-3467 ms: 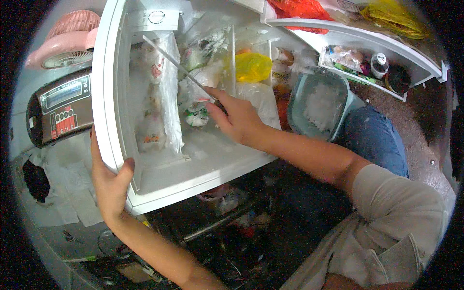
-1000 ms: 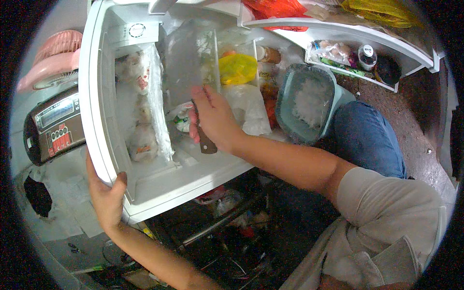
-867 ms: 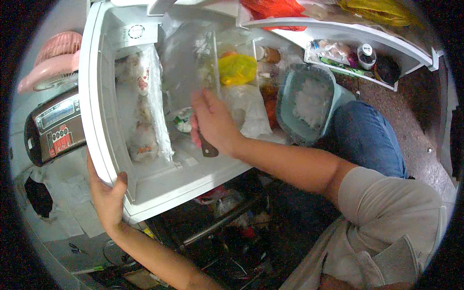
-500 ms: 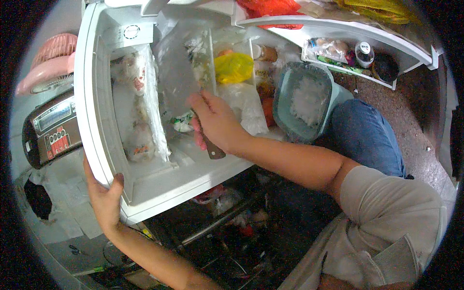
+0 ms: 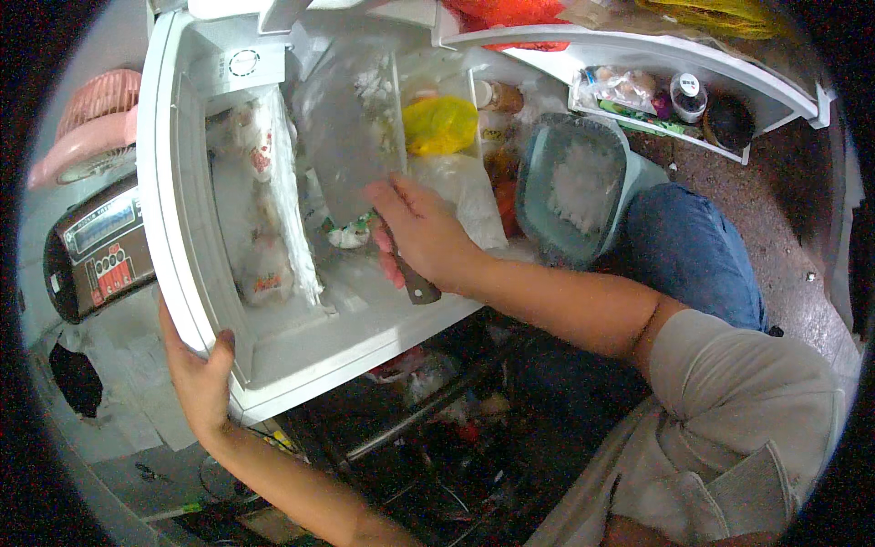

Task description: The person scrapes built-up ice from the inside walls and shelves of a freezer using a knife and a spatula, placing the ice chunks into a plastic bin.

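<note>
Cluttered, dim room; open white freezer compartment (image 5: 365, 351) at centre, dark clutter below it. Broad-bladed cleaver (image 5: 351, 187) inside the compartment, blade angled across the middle section; whether its edge touches anything is unclear. Right hand (image 5: 421, 223): grip closed round the brown handle. Left hand (image 5: 202, 374): grip clasped over the near-left freezer rim (image 5: 170, 264), thumb inward. Frost-coated strip (image 5: 292, 201) stands left of the blade; yellow plastic bag (image 5: 440, 125) right of it. Farther right, grey-blue tub (image 5: 616, 205) holds a heap of white frost (image 5: 583, 187).

Progress, by judgement: partway. Some frost is gathered in the tub; a thick white crust remains on the strip, with more patches beyond the blade. Outermost left: pink fan (image 5: 96, 123), brown digital scale (image 5: 105, 246).
</note>
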Tool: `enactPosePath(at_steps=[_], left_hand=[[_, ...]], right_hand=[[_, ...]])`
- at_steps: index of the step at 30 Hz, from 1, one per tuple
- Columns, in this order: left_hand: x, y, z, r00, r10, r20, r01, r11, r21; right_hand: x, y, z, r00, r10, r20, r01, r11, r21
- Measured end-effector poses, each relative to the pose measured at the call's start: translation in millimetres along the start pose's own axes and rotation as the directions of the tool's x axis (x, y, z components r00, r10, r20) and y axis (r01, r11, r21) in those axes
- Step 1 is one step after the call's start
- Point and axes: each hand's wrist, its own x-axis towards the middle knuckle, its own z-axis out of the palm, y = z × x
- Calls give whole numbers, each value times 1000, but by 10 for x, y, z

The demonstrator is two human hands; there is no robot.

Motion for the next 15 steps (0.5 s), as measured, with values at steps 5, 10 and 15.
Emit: enactPosePath(at_steps=[5,10,15], left_hand=[[-14,-75,56,1000,-11,-28,10,999,-42],[-33,-29,29,998,-55,-28,55,998,-21],[-49,-35,30,997,-55,-63,55,998,-3]], right_hand=[[18,-7,-15,986,109,124,-87,981,-173],[-228,-19,-15,999,-46,12,47,997,-62],[-87,-126,-117,998,-16,-65,15,1000,-22]])
